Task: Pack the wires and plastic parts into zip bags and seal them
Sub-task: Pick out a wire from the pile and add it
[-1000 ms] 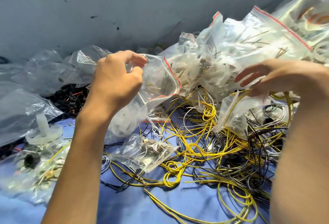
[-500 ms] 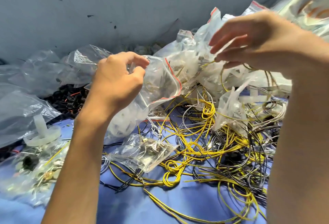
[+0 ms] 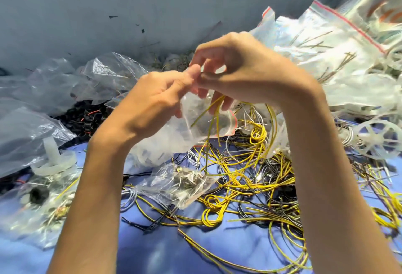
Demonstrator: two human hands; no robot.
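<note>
Two hands meet at the mouth of a zip bag with wire ends inside it.

The left hand [image 3: 152, 99] pinches the rim of the clear zip bag [image 3: 191, 130] between thumb and curled fingers, and the bag hangs just below it. The right hand [image 3: 245, 71], fingertips touching the left's, curls round a few yellow wires [image 3: 210, 111] whose ends lie inside the bag (blur hides the exact grip; it looks like a pinch). Beneath both hands, a tangled wire pile [image 3: 250, 184] and a small filled bag [image 3: 180, 183] lie on the blue surface [image 3: 152, 252].
</note>
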